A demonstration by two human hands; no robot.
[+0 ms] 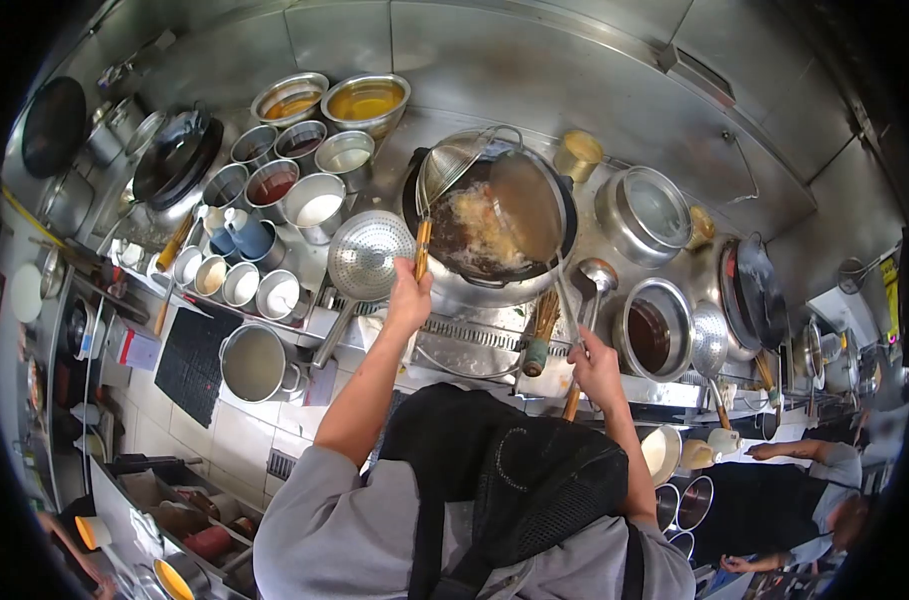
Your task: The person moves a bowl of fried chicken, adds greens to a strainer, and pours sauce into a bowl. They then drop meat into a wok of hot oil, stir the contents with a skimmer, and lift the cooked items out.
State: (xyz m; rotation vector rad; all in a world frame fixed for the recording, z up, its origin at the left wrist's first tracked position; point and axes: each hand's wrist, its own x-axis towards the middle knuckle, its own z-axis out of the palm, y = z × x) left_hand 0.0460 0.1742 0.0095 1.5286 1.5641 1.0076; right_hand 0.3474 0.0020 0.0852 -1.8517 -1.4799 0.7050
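Nearest, the left hand (411, 292) is closed round the wire strainer (449, 172), the right hand (596, 368) round a long-handled tool (566, 290). Beyond both grips, food (477, 222) lies in the wok (568, 218). Frying seems in hand; handling the food calls for steady, coordinated tools.

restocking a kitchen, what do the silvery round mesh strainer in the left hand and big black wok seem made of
Silvery round mesh strainer: probably stainless steel wire, by its bright glints; its yellowish-brown handle looks like wood or bamboo. Big black wok: metal, perhaps iron, by its dull, dark finish.
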